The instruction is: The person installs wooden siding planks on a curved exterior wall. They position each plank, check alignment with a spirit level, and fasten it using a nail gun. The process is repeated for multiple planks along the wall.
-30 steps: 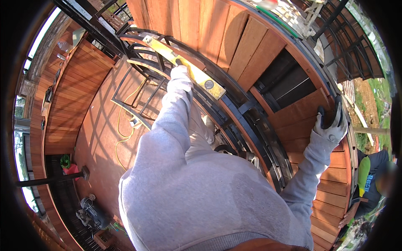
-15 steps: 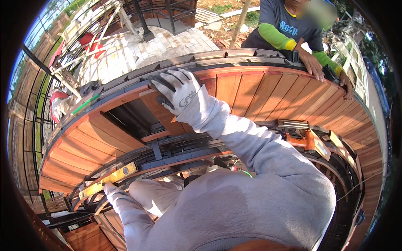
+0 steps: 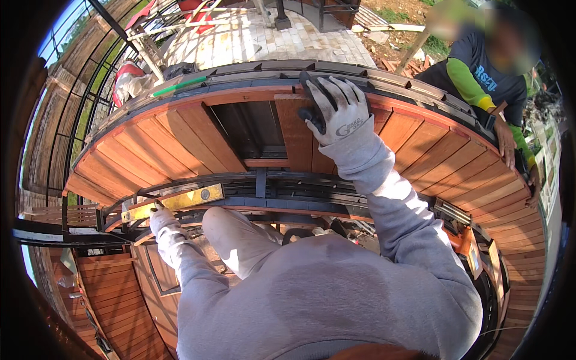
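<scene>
My left hand (image 3: 161,217), in a light glove, is closed on a yellow spirit level (image 3: 195,196) lying along the lower curved frame at left. My right hand (image 3: 336,111), in a white glove with dark fingertips, grips the top edge of a reddish wooden plank (image 3: 293,138), fingers curled over the curved rim. Just left of this plank, a dark gap (image 3: 243,129) interrupts the row of planks (image 3: 183,138). A short dark bracket (image 3: 261,183) joins the lower rails. An orange tool (image 3: 459,239), partly hidden by my sleeve, lies on the frame at right.
A co-worker (image 3: 492,78) in a dark shirt with green sleeves leans at the outer rim, hands on its edge. Beyond the curve are pale paving (image 3: 222,42), metal posts, timber and a green strip (image 3: 179,84) on the rim. Planked panels (image 3: 117,288) stand at lower left.
My view has swung round, bringing the co-worker higher and moving the planks across the picture. My right hand stays at the plank's top edge, and my left hand stays on the level.
</scene>
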`<act>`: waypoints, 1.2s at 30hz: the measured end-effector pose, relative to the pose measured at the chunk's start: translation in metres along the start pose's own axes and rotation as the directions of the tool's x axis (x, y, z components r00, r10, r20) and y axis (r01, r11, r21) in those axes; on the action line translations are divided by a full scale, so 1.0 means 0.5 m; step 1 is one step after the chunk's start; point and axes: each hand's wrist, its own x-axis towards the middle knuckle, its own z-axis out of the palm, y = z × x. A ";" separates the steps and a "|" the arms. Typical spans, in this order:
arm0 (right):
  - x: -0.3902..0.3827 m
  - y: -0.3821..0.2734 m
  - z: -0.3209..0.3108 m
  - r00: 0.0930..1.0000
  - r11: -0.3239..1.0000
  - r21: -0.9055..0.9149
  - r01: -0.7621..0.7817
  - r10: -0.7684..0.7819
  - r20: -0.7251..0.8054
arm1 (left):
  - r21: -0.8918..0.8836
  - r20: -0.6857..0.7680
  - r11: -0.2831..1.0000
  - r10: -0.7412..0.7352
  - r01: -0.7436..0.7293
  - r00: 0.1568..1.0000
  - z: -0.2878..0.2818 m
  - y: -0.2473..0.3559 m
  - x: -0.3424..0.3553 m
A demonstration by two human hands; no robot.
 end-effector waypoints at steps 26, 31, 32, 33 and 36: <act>-0.001 -0.010 -0.025 0.996 0.998 -0.047 -0.044 0.048 0.078 | -0.428 -0.255 -0.215 0.961 -0.878 -0.111 0.159 0.426 -0.527; -0.012 0.010 -0.046 0.994 0.998 0.060 -0.031 0.024 0.111 | -0.444 -0.179 -0.171 0.979 -0.880 -0.100 0.170 0.429 -0.519; -0.020 0.010 -0.070 0.996 0.996 0.079 -0.044 0.038 0.080 | -0.454 -0.159 -0.174 0.981 -0.874 -0.112 0.158 0.429 -0.522; -0.026 0.013 -0.100 0.997 0.994 0.098 -0.055 0.051 0.051 | -0.471 -0.165 -0.189 0.978 -0.862 -0.124 0.155 0.429 -0.523; -0.071 0.047 -0.200 0.983 0.981 0.066 -0.181 0.179 0.034 | -0.495 -0.165 -0.216 0.974 -0.841 -0.153 0.153 0.429 -0.517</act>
